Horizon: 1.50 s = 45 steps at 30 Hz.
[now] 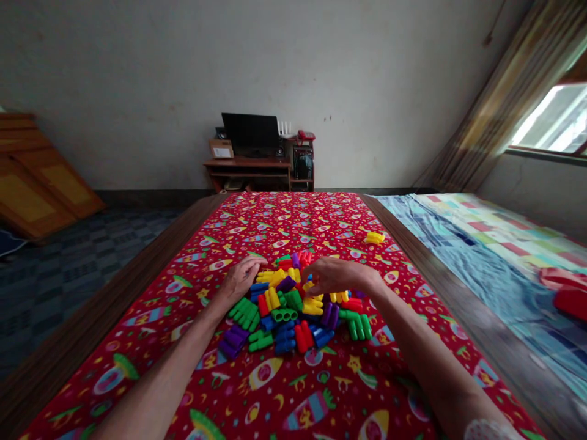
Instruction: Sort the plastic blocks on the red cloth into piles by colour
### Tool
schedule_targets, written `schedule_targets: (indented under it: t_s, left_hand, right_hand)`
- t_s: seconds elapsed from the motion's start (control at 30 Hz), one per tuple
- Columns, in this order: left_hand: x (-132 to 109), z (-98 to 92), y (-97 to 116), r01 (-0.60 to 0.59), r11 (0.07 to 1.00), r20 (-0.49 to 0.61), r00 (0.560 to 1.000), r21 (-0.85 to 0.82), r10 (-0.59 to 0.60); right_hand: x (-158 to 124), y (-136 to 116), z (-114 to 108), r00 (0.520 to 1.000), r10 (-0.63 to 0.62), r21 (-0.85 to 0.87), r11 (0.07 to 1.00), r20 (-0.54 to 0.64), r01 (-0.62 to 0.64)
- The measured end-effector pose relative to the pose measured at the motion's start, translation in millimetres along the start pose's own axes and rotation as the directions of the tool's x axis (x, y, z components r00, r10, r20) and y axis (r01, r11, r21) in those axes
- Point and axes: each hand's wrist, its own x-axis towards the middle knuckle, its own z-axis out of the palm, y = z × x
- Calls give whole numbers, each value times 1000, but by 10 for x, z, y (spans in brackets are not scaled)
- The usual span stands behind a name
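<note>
A pile of plastic building blocks (293,299) in green, yellow, blue, red and purple lies on the red patterned cloth (257,403). The blocks look like short tubes joined side by side. At the pile's left edge rests my left hand (243,278), open, its fingers stretched towards the blocks and nothing visible in it. My right hand (328,275) arches over the right of the pile, fingers bent down and apart from the thumb, close above a yellow block (313,305). Whether its fingertips touch a block is hard to see.
A separate yellow block (375,238) lies farther back on the right. The cloth covers a brown wooden table (183,235). Beyond stands a desk (247,162) with a monitor (251,133). On the right is a bed (440,244); a wooden cabinet (41,177) stands left.
</note>
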Motion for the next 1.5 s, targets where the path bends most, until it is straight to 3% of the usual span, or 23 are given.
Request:
schedule_targets:
  t_s: [0.1,0.17,0.23,0.33,0.37,0.43,0.57,0.67,0.73,0.8,0.87,0.93,1.0,1.1,1.27,1.4,1.5]
  left_hand:
    - [-4,4,-5,3,1000,1,1000,-7,-3]
    - [-8,3,0,9,1000,3,1000,-15,-9]
    - [-9,2,9,13,1000,4,1000,-21,-13]
    - [-7,0,20,6,1000,-2,1000,-27,-6]
    - [-6,-2,23,4,1000,-4,1000,-27,-4]
    - [-5,-5,29,3,1000,-5,1000,-25,-4]
    - [-4,-5,30,7,1000,1,1000,-17,-7]
    - [-6,-2,31,11,1000,-2,1000,-24,-11]
    - [-11,-12,48,16,999,-14,1000,-36,-16]
    - [-15,-39,85,25,998,24,999,-61,-23]
    - [-14,-79,137,33,995,141,990,-92,-20]
    - [-4,-114,187,39,994,267,964,-103,-10]
    - [10,-131,216,54,994,317,948,-94,-22]
    - [28,-120,209,141,981,294,951,-135,-97]
    - [75,-83,239,299,863,104,954,-407,-281]
    - [106,-56,537,251,824,-78,939,-508,-334]
    - [95,-30,817,203,834,-58,961,-513,-269]
  right_hand:
    - [-25,225,-105,992,37,38,999,-119,-33]
    - [-79,462,-187,939,183,31,983,-291,-182]
    - [-165,713,-237,798,378,16,907,-469,-420]
    - [-311,1040,-211,528,586,35,689,-615,-724]
    - [-349,1126,-178,468,621,48,632,-628,-774]
    - [-393,1261,-92,429,653,55,584,-624,-810]
    - [-359,1382,22,519,659,30,634,-544,-773]
    - [-276,1285,-35,581,610,25,701,-539,-713]
    - [-205,1099,-110,644,529,5,775,-552,-632]
    - [-126,834,-159,754,407,-12,876,-516,-481]
    - [-49,544,-152,854,261,-11,955,-450,-297]
    - [17,299,-91,906,139,-12,988,-399,-157]
    - [68,145,-6,929,73,-24,996,-363,-88]
    - [121,79,109,944,36,-51,997,-328,-56]
    - [171,82,214,904,11,18,1000,-427,-4]
    - [229,-7,279,868,10,171,982,-496,86]
    - [286,-60,316,889,14,236,966,-458,106]
